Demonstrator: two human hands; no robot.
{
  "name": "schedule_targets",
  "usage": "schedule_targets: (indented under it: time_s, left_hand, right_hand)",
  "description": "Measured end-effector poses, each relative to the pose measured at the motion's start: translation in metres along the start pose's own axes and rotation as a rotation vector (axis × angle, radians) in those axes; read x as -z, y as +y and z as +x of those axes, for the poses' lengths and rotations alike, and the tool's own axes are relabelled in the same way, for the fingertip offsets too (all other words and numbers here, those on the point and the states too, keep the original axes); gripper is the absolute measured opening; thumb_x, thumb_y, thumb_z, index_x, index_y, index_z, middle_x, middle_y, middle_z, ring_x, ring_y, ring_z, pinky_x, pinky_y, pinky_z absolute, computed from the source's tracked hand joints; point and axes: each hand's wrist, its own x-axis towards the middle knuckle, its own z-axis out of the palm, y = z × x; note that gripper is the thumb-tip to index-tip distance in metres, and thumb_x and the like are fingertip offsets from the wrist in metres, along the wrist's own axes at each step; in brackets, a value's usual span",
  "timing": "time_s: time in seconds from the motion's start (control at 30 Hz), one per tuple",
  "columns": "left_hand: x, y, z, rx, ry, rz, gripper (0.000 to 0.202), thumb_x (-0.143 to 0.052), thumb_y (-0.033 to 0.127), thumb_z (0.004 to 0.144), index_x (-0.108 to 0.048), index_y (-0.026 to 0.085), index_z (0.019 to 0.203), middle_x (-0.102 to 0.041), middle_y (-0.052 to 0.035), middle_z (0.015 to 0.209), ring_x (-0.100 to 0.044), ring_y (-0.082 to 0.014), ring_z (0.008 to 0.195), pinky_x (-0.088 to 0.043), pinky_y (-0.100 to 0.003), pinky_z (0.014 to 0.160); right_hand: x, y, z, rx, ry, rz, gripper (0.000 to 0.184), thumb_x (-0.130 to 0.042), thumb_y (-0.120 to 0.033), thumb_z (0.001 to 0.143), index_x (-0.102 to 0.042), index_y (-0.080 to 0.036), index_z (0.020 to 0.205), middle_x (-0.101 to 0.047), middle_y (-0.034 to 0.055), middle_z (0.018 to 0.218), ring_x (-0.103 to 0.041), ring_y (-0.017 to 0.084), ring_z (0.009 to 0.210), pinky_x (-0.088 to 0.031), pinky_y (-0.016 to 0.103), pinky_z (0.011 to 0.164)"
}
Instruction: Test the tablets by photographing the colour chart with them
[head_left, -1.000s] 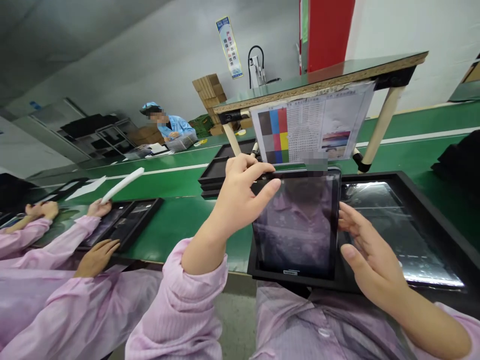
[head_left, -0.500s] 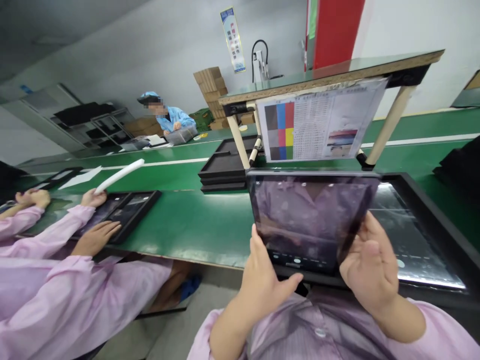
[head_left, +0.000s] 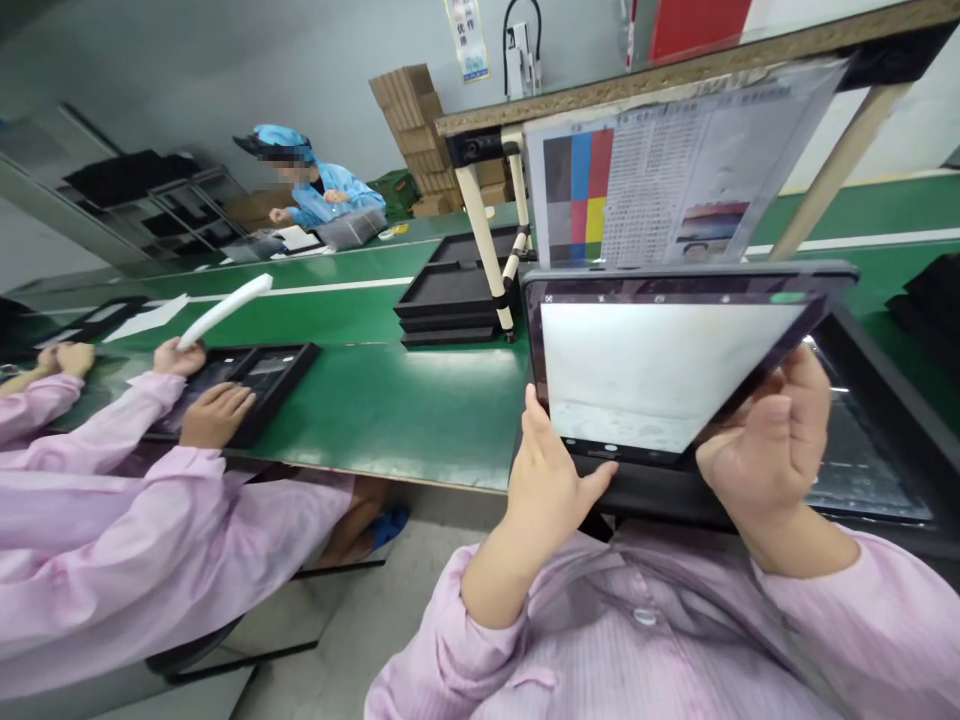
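Observation:
A tablet [head_left: 667,375] stands tilted up in front of me, its screen showing a pale, nearly white picture with small icons along the top and bottom borders. My left hand [head_left: 546,480] grips its lower left edge, thumb in front and the other fingers partly behind. On the right side, my right hand [head_left: 772,445] holds the edge with bent fingers, some hidden behind the tablet. Behind and to the right of it lies a black tray [head_left: 892,400] with a dark glossy panel [head_left: 862,470] inside.
Stacked black trays [head_left: 450,290] stand left of a shelf [head_left: 480,225] carrying a printed sheet [head_left: 675,180]. At left, a co-worker's hands [head_left: 217,412] are over another black tray [head_left: 289,375], one holding a white strip [head_left: 225,310]. Across the green bench [head_left: 405,410] sits a person in blue [head_left: 322,190].
The tablet's screen has gone from a dark picture to a bright, whitish one. The tablet and both hands appear higher and slightly further right; the camera view has shifted too.

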Motion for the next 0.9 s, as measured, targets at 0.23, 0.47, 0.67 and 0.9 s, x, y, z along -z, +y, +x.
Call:
schedule_targets:
  time_s: [0.23,0.47,0.67,0.9]
  left_hand:
    - [-0.001,0.008,0.007,0.009,0.037,0.031,0.137,-0.083,0.038,0.076,0.026,0.013,0.154,-0.024,-0.0388,0.159,-0.048,-0.0455,0.14,-0.056,-0.054,0.101]
    - [0.0,0.013,0.009,0.019,0.04,0.079,0.135,-0.082,0.041,0.078,0.027,0.012,0.153,-0.025,-0.0381,0.159,-0.049,-0.0431,0.14,-0.057,-0.051,0.1]
    - [0.0,0.015,0.01,-0.002,0.053,0.093,0.132,-0.078,0.047,0.082,0.027,0.01,0.152,-0.032,-0.0375,0.155,-0.054,-0.0408,0.135,-0.058,-0.048,0.098]
    - [0.001,0.018,0.012,0.003,0.053,0.118,0.141,-0.082,0.05,0.078,0.031,0.008,0.151,-0.038,-0.0377,0.152,-0.059,-0.04,0.129,-0.059,-0.046,0.095]
  right_hand:
    - [-0.005,-0.009,0.02,-0.211,-0.041,0.277,0.046,-0.051,-0.061,0.097,-0.067,-0.022,0.114,-0.07,0.0089,0.107,-0.056,0.028,0.128,-0.035,0.05,0.12]
    - [-0.005,-0.013,0.025,-0.219,-0.047,0.159,0.054,-0.044,-0.061,0.096,-0.062,-0.019,0.126,-0.071,0.0106,0.109,-0.058,0.028,0.128,-0.031,0.051,0.122]
    - [-0.008,-0.016,0.027,-0.157,0.002,0.279,0.05,-0.064,-0.062,0.089,-0.071,-0.018,0.11,-0.068,0.0107,0.122,-0.047,0.029,0.139,-0.039,0.05,0.118]
    - [-0.012,-0.012,0.029,-0.117,0.026,0.422,0.042,-0.071,-0.064,0.085,-0.077,-0.022,0.09,-0.074,0.0065,0.101,-0.052,0.027,0.136,-0.041,0.05,0.118]
